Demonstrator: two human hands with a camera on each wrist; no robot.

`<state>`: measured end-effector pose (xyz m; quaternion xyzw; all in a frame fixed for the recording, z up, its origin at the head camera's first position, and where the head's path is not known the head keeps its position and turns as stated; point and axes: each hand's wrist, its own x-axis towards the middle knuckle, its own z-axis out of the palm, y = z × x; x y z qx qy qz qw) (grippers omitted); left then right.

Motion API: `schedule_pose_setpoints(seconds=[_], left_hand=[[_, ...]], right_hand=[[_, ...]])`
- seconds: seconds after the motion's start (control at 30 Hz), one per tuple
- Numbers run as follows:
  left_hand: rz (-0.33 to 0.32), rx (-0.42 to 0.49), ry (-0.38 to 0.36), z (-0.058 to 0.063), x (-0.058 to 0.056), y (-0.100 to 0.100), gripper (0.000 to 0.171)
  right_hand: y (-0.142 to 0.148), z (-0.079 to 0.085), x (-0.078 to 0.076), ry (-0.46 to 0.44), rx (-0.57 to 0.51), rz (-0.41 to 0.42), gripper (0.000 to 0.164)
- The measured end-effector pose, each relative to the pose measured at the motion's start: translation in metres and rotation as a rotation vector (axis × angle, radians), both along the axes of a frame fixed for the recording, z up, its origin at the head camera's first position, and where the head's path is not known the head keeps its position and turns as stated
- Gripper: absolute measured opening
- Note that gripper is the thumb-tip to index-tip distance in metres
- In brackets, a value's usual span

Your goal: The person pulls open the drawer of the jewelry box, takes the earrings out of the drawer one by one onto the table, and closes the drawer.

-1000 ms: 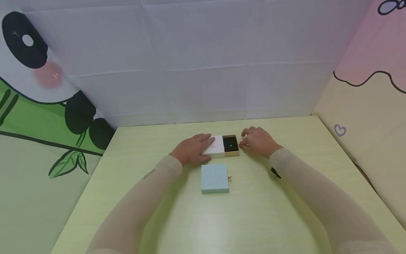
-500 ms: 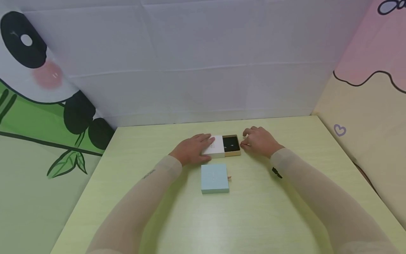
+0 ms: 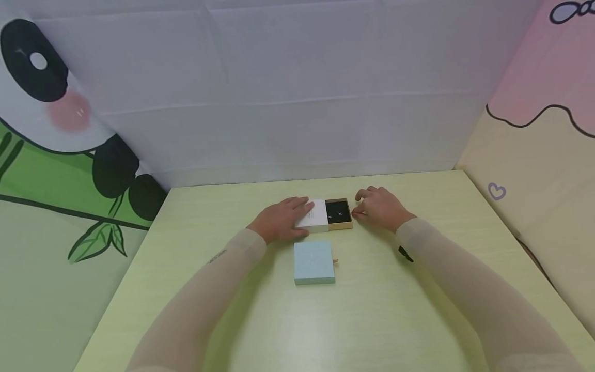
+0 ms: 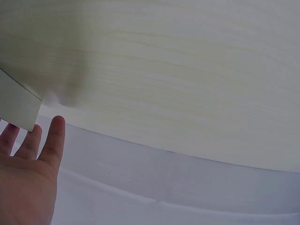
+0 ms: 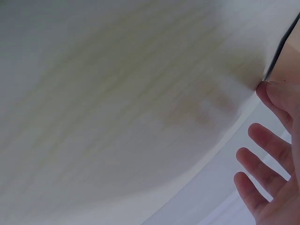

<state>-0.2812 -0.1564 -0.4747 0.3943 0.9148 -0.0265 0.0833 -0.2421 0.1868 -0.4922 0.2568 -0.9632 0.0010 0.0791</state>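
A white slide box [image 3: 316, 218] lies near the back of the table, its tan drawer [image 3: 341, 226] part-way out to the right. The drawer has a black lining with small silvery star-like pieces on it. My left hand [image 3: 279, 219] lies spread over the left part of the sleeve, thumb at the front side; in the left wrist view its fingers look straight by the box's edge. At the drawer's right end, the thumb and forefinger of my right hand [image 3: 381, 207] pinch together, the other fingers apart. What exactly they pinch is too small to tell.
Closer to me sits a closed light blue box [image 3: 314, 262] with a small pinkish pull tab on its right. The pale wooden table [image 3: 372, 320] meets a white cloth backdrop [image 3: 297, 134] behind, with printed panels at both sides.
Early on, the drawer slid slightly farther right out of the white sleeve, together with my right hand. Over the last half second both hands have hardly moved.
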Motion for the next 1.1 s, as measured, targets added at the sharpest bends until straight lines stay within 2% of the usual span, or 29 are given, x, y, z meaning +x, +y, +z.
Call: schedule_pose_setpoints(seconds=[0.57,1.1], left_hand=[[-0.007,0.001,0.001,-0.001,-0.002,-0.002,0.091],[0.003,0.018,-0.011,0.004,0.005,-0.003,0.089]], right_hand=[[-0.003,0.005,0.006,-0.002,-0.014,-0.010,0.016],[-0.003,0.007,0.009,0.005,-0.017,-0.002,0.013]])
